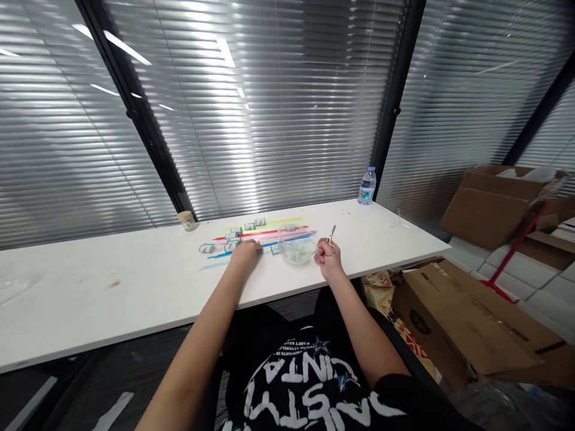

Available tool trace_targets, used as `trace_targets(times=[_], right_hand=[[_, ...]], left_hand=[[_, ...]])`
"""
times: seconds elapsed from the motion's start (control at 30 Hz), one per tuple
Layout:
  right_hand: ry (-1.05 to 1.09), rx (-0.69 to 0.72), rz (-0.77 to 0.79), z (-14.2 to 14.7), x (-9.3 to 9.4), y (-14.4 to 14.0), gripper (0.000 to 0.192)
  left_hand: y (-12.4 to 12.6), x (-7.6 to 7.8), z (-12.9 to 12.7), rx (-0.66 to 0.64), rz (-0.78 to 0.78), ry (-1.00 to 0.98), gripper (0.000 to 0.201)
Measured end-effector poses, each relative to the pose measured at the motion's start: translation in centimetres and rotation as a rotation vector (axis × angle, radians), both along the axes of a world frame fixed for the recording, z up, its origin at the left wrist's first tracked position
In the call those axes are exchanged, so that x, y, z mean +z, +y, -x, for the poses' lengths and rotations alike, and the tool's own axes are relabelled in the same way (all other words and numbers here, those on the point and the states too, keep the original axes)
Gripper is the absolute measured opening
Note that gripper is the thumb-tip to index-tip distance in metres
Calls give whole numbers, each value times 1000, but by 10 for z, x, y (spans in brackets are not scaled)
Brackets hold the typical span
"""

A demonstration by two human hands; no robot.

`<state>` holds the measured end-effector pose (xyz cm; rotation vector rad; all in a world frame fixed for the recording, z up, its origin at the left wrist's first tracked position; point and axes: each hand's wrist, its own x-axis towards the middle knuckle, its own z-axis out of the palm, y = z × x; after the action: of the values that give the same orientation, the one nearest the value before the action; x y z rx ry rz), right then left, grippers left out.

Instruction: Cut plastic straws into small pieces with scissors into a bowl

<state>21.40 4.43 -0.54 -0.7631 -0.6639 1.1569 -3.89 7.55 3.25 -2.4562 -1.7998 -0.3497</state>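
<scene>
Right hand (pixel 327 254) pinches small scissors (pixel 331 234) in a closed grip; left hand (pixel 246 250) rests flat on colored strips (pixel 269 234).

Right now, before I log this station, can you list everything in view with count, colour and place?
table: one, white, across the middle.
straws: several; yellow, red, pink, blue; lying side by side at table centre.
small rolls: about eight, greenish, scattered over the straws.
clear bowl: one, transparent, between the hands.
scissors: one pair, metal, in the right hand.
water bottle: one, clear with blue label, far edge.
small jar: one, beige, far edge, left.
cardboard boxes: several, brown, floor on the right.
left hand: on the straws.
right hand: holding scissors.
</scene>
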Motion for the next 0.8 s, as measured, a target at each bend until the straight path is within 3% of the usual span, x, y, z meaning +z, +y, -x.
trace_targets(times=[0.13, 0.23, 0.43, 0.6, 0.8], right_hand=[[-5, 91, -1, 2, 0, -2, 19], [-55, 161, -4, 4, 0, -4, 18], [-134, 224, -22, 6, -1, -5, 15], [-129, 217, -12, 6, 1, -5, 16], [-127, 220, -15, 6, 0, -4, 15]], left_hand=[[2, -4, 0, 0, -11, -41, 31], [-1, -1, -1, -17, -105, -121, 30], [-35, 29, -17, -163, -363, -479, 26], [-52, 45, -40, -324, -270, -485, 22], [-45, 38, -45, -359, -135, -350, 17]])
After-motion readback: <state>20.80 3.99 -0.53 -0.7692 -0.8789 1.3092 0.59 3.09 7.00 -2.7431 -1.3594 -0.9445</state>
